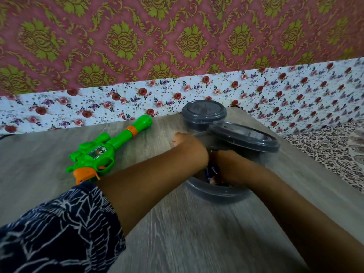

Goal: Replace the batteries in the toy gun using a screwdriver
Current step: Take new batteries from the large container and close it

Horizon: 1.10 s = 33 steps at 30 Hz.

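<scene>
The right hand (232, 164) is being dipped into an open clear container (220, 192); its fingers are hidden, so their grip cannot be told. The left hand (189, 144) is being pressed on the container's far-left rim, fingers hidden too. The toy gun (102, 148) is lying well left, its barrel pointing far-right, nearer the left arm.
</scene>
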Each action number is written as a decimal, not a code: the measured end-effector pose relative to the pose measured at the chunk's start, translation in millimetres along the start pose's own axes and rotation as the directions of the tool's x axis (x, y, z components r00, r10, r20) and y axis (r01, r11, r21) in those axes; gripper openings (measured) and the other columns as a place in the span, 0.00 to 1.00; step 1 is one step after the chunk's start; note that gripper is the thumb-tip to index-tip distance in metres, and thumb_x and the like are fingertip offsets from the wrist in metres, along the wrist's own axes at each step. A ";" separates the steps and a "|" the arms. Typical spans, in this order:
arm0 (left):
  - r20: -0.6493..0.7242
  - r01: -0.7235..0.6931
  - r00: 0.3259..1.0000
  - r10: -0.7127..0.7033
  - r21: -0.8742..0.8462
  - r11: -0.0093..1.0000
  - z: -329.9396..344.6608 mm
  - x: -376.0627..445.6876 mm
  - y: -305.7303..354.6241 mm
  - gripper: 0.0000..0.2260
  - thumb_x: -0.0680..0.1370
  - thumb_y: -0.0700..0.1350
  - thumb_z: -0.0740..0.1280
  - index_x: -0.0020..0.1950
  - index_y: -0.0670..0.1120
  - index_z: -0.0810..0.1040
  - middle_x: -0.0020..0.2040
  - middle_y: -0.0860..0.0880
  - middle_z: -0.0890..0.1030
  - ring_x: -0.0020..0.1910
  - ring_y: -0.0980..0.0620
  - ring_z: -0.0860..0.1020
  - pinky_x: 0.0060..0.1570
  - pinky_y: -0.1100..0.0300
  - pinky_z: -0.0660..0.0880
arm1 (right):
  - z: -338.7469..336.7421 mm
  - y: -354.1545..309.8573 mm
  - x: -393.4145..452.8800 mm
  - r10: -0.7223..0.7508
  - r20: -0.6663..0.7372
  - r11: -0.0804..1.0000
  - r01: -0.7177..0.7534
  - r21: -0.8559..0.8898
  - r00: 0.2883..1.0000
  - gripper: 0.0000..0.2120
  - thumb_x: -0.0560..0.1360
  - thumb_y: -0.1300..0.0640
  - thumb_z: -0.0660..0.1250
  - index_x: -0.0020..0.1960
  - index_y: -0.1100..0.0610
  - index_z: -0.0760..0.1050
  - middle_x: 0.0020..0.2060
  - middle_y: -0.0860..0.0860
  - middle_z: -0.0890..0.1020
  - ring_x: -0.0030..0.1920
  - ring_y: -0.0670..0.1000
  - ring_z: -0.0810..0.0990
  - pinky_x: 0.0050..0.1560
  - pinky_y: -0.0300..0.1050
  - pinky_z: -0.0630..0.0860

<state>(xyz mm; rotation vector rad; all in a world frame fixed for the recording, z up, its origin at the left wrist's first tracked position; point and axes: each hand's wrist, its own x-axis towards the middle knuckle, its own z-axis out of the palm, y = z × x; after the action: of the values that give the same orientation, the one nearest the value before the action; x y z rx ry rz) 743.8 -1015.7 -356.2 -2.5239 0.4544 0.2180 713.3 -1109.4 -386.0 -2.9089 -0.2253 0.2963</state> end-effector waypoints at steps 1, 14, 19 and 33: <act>-0.020 -0.006 1.000 0.006 0.004 1.000 1.6 -0.7 -0.5 0.20 0.77 0.49 0.65 0.67 0.45 0.70 0.65 0.44 0.73 0.64 0.44 0.71 0.64 0.52 0.66 | -0.7 -0.4 -0.8 0.002 0.002 1.000 -0.002 0.000 1.000 0.24 0.69 0.56 0.72 0.63 0.55 0.71 0.57 0.52 0.78 0.56 0.52 0.77 0.57 0.47 0.74; -0.322 -0.164 0.942 0.099 -0.182 0.970 -12.7 -41.8 -43.0 0.18 0.71 0.57 0.72 0.51 0.46 0.74 0.48 0.48 0.75 0.52 0.48 0.74 0.49 0.52 0.68 | -19.2 -2.2 -15.3 -0.052 -0.198 0.998 0.056 0.019 0.979 0.22 0.67 0.58 0.73 0.60 0.55 0.75 0.55 0.53 0.80 0.54 0.52 0.77 0.52 0.43 0.73; -0.348 -0.213 0.936 0.057 -0.431 0.877 17.7 -91.7 -90.4 0.25 0.67 0.61 0.73 0.58 0.50 0.78 0.53 0.51 0.80 0.51 0.51 0.77 0.50 0.54 0.76 | -41.6 -35.7 -47.8 -0.161 -0.311 0.985 0.172 0.008 0.937 0.18 0.70 0.57 0.71 0.59 0.52 0.74 0.53 0.51 0.81 0.49 0.49 0.76 0.43 0.37 0.67; -0.188 -0.204 0.976 0.110 -0.609 0.767 107.0 -103.2 -96.0 0.19 0.65 0.56 0.75 0.55 0.55 0.80 0.53 0.54 0.81 0.46 0.54 0.77 0.51 0.56 0.75 | 21.0 -112.5 -51.7 -0.294 -0.011 0.955 0.293 -0.053 0.956 0.10 0.71 0.60 0.69 0.51 0.58 0.73 0.45 0.57 0.78 0.45 0.56 0.79 0.36 0.45 0.70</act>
<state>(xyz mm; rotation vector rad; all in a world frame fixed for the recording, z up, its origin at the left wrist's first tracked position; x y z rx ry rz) 676.7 -852.7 -371.4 -3.1755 0.7578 0.2929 644.2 -1005.5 -371.8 -2.8707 -0.6628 0.2159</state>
